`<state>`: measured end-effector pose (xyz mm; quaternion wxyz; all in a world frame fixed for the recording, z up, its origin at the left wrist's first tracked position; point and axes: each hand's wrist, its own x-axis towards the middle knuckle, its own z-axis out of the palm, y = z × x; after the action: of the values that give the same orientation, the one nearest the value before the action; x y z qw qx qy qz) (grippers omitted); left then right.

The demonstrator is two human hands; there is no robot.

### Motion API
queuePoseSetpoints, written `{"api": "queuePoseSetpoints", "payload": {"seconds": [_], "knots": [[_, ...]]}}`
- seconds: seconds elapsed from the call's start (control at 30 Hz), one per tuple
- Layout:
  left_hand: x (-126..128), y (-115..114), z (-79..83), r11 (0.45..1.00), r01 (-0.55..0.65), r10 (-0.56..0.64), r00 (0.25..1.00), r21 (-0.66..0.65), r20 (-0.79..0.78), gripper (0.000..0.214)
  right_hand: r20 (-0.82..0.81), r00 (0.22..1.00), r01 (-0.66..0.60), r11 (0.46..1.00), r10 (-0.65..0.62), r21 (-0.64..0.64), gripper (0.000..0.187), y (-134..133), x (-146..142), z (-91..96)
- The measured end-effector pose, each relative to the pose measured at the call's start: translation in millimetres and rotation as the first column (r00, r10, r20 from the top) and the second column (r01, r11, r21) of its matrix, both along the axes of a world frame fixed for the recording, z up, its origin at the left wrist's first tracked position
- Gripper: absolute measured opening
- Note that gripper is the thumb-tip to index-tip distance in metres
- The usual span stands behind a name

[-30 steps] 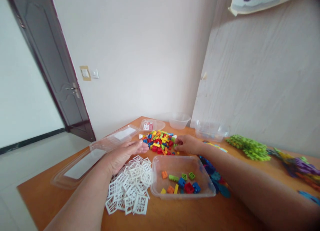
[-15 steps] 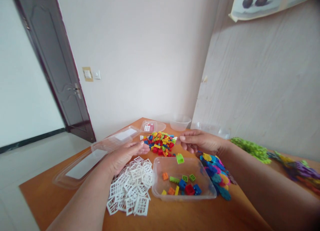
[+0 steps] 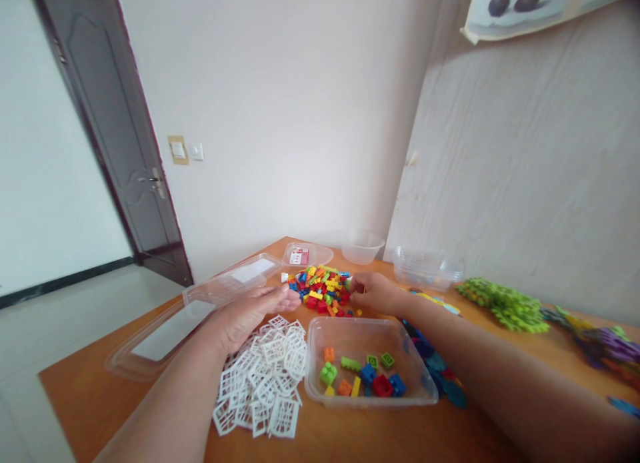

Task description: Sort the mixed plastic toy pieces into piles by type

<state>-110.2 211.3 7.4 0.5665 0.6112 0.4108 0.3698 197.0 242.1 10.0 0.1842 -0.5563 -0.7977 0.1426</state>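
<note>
A heap of colourful toy building bricks lies between my two hands. My left hand rests at the heap's left side, fingers stretched out and holding nothing, above a pile of white lattice window pieces. At the heap's right edge, my right hand bends its fingers down in a pinch among the bricks; what sits between the fingertips is hidden. Nearer to me stands a clear plastic box with several bricks scattered inside, among them a light green brick at its left and a red brick.
Clear lids lie along the table's left side. A clear bowl and stacked clear containers stand at the back. Right of the box are blue flower-shaped pieces, partly under my right arm, and green pieces farther off.
The light green brick, in mid-air over the box before, now lies inside it at the left. My right hand has moved down and slightly left to the heap. My left hand has barely moved.
</note>
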Motion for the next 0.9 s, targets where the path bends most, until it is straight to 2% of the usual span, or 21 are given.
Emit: {"api": "queuePoseSetpoints", "payload": {"seconds": [0.13,0.27,0.37,0.5,0.57,0.63,0.7,0.8,0.83,0.9], "knots": [[0,1,-0.9,1.0,-0.005,0.005,1.0,-0.003,-0.004,0.054,0.035,0.999,-0.004,1.0,0.003,0.025,0.011,-3,0,3.9],[0,2,-2.4,1.0,-0.015,0.015,1.0,-0.007,0.003,0.054,0.022,0.998,-0.062,0.998,0.063,-0.011,0.02,-5,-1,5.9],[0,2,-2.6,1.0,-0.013,0.013,1.0,-0.013,0.011,0.053,0.048,0.993,-0.103,0.994,0.104,-0.028,0.019,-5,-1,3.4],[-1,2,-2.9,1.0,-0.011,0.012,1.0,-0.011,0.008,0.052,0.045,0.999,-0.03,0.999,0.032,-0.044,0.01,-3,1,2.2],[-1,2,-3.5,1.0,-0.017,0.017,1.0,-0.017,0.01,0.051,-0.071,0.997,-0.008,0.992,-0.001,-0.126,0.014,-6,2,8.7],[-1,2,-4.2,1.0,-0.018,0.018,1.0,-0.024,0.016,0.051,-0.275,0.961,-0.066,0.966,-0.005,-0.25,0.021,-14,4,21.4],[-1,2,-4.8,0.999,-0.018,0.018,1.0,-0.03,0.02,0.05,-0.471,0.882,-0.184,0.913,-0.009,-0.363,0.025,-27,5,38.0],[-1,3,-5.7,0.999,-0.019,0.02,1.0,-0.04,0.017,0.051,-0.594,0.804,-0.333,0.814,-0.019,-0.477,0.032,-42,7,58.2],[-1,3,-6.0,0.999,-0.02,0.021,1.0,-0.042,0.017,0.051,-0.612,0.79,-0.349,0.806,-0.021,-0.479,0.034,-43,9,60.8],[-1,3,-6.1,0.999,-0.022,0.023,1.0,-0.041,0.021,0.052,-0.627,0.779,-0.316,0.845,-0.028,-0.431,0.033,-36,11,58.1]]}}
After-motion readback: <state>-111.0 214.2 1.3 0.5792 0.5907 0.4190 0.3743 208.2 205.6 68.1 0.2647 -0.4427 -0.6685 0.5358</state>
